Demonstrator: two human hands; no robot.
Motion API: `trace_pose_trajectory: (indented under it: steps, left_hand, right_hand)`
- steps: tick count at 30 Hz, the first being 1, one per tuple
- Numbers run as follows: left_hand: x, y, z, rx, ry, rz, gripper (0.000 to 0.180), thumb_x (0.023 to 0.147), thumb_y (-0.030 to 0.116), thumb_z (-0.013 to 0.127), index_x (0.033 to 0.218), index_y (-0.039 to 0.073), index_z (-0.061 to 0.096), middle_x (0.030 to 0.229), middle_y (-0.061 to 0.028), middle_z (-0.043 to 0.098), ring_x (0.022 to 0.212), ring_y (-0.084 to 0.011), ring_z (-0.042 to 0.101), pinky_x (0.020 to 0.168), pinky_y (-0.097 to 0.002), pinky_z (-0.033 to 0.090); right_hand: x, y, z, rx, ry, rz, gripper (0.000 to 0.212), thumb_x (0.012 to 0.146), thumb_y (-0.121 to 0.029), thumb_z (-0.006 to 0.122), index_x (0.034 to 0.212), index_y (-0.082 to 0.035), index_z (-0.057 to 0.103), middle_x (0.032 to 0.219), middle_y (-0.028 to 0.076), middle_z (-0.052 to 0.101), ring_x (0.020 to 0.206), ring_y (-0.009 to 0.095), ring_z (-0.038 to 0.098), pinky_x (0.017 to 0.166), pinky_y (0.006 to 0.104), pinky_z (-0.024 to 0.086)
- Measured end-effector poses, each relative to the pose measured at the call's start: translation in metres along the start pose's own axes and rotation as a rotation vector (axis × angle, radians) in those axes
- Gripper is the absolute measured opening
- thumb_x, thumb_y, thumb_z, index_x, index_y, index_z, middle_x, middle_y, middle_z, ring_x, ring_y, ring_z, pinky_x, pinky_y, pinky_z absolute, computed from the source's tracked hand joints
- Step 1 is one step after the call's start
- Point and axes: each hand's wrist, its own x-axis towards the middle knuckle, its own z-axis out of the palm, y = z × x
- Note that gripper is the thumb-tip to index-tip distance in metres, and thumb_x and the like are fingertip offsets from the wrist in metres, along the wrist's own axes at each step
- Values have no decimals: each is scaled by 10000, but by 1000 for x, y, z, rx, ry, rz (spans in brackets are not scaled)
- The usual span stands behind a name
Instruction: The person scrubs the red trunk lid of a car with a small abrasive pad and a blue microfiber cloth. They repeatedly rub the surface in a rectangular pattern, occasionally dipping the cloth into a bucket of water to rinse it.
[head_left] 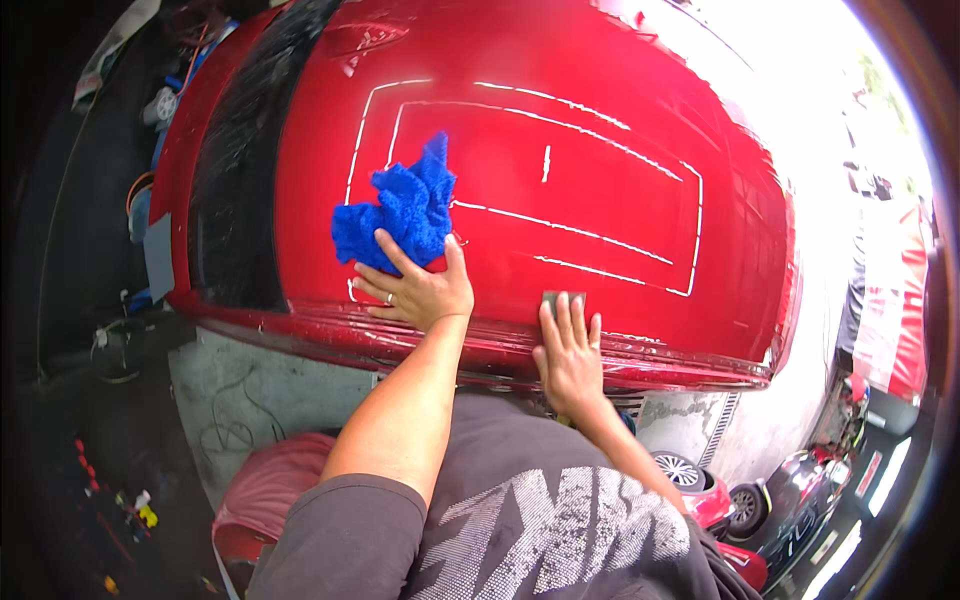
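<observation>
A bunched bright blue microfiber cloth (400, 212) lies on the glossy red car roof (620, 210). My left hand (425, 290) rests at the cloth's near edge, fingers spread and fingertips against the blue pile; a ring shows on one finger. Farther right, near the roof's edge, my right hand (572, 355) lies flat with its fingers together over a small dark grey-green pad (552, 298). Only the top corners of that pad show past the fingertips. Thin white broken lines form nested rectangles on the red paint; I cannot tell if they are marks or reflections.
A dark car window (240, 170) borders the roof on the left. Below my left arm is a red rounded form (268, 490). Other parked cars, one with a black body (800, 505), stand at the lower right. Red-and-white sheeting (895, 300) hangs at far right.
</observation>
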Motion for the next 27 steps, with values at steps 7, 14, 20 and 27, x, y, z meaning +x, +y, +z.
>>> trace_pose_trajectory:
  steps: [7, 14, 20, 27]
  left_hand:
    - [-3, -6, -4, -14, -16, -16, 1141, 897, 701, 745, 1774, 261, 163, 1753, -387, 164, 1633, -584, 173, 1204, -840, 210]
    - [-6, -14, -2, 22, -19, 72, 1169, 872, 627, 799, 1769, 182, 197, 1747, -385, 189, 1615, -583, 217, 1199, -820, 239]
    - [0, -15, -3, 35, 4, 27, 1158, 890, 670, 765, 1774, 204, 180, 1738, -398, 195, 1617, -586, 217, 1191, -830, 244]
    - [4, -5, 3, 55, 40, -10, 1152, 880, 770, 718, 1773, 297, 165, 1756, -367, 201, 1626, -579, 219, 1181, -853, 252]
  right_hand:
    - [181, 60, -54, -117, 176, -16, 652, 1165, -372, 401, 1739, -81, 291, 1815, 220, 235, 1693, 407, 182, 1350, 648, 134]
    - [494, 193, -154, -94, 244, 250, 622, 1165, -446, 270, 1715, -166, 344, 1804, 101, 307, 1667, 374, 276, 1329, 652, 250]
    - [416, 132, -112, -148, 271, 170, 615, 1179, -452, 289, 1711, -147, 344, 1799, 145, 306, 1674, 399, 237, 1333, 636, 227]
    - [62, 10, -37, -11, 62, 29, 698, 1085, -280, 564, 1697, -30, 340, 1771, 285, 291, 1665, 490, 209, 1330, 667, 179]
